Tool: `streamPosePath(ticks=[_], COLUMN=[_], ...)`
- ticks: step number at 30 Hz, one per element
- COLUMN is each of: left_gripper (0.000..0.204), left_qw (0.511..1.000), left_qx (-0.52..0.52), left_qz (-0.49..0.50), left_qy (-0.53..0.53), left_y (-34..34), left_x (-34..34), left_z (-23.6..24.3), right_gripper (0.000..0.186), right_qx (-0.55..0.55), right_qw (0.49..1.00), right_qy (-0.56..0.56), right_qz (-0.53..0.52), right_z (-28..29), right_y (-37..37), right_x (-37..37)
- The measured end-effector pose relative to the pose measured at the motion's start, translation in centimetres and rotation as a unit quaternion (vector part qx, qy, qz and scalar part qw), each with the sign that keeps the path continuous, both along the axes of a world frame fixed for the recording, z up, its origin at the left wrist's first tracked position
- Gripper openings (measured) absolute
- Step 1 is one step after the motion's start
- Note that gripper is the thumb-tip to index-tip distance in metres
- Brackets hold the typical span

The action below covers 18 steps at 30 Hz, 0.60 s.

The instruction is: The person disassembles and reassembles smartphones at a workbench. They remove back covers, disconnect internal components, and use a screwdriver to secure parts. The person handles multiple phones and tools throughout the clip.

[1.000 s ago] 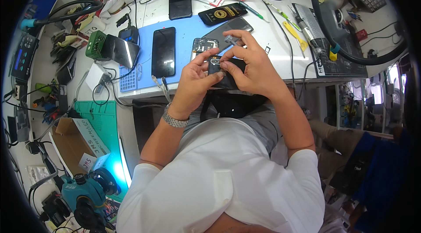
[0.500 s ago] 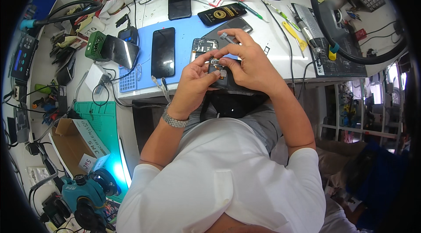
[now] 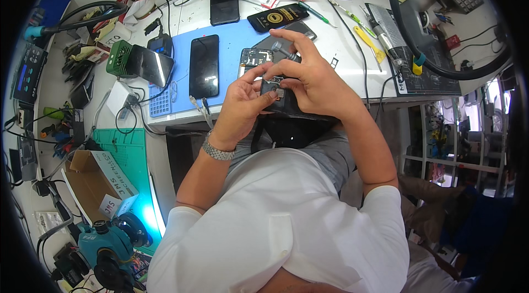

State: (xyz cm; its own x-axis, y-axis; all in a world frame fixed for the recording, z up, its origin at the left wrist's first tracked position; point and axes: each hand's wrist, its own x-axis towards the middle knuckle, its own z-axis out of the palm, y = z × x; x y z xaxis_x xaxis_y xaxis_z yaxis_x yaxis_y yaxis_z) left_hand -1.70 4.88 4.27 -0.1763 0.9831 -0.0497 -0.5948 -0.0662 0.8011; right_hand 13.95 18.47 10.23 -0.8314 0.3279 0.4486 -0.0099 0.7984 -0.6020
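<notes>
While both hands meet just before the blue mat (image 3: 231, 64), the left hand (image 3: 245, 100) and right hand (image 3: 314, 81) pinch a small dark phone part (image 3: 274, 90), probably light, stiff and fragile, best gripped by its edges.

Both forearms rise from the lower edge and meet just in front of the tabletop (image 3: 352, 45) edge. The left hand (image 3: 242, 103) is curled, its fingers (image 3: 254, 75) bent inward toward the right hand (image 3: 314, 81). The right hand arches over it, fingers pinched together at the tips, with the index raised above the tabletop. The hands touch.
</notes>
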Motion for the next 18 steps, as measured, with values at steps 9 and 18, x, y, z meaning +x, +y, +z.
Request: streamPosePath(ticks=[9, 18], left_gripper=[0.055, 0.029], left_qw=[0.999, 0.992], left_qx=[0.016, 0.018], left_qz=[0.011, 0.059], left_qy=[0.034, 0.113], left_y=[0.0, 0.0], left_x=[0.4, 0.6], left_z=[0.2, -0.8], right_gripper=[0.008, 0.015], right_qx=[0.005, -0.144], right_qw=[1.0, 0.987], right_qy=[-0.019, -0.024], right_qz=[-0.014, -0.064], right_z=[-0.2, -1.5], right_y=[0.0, 0.4], right_x=[0.3, -0.6])
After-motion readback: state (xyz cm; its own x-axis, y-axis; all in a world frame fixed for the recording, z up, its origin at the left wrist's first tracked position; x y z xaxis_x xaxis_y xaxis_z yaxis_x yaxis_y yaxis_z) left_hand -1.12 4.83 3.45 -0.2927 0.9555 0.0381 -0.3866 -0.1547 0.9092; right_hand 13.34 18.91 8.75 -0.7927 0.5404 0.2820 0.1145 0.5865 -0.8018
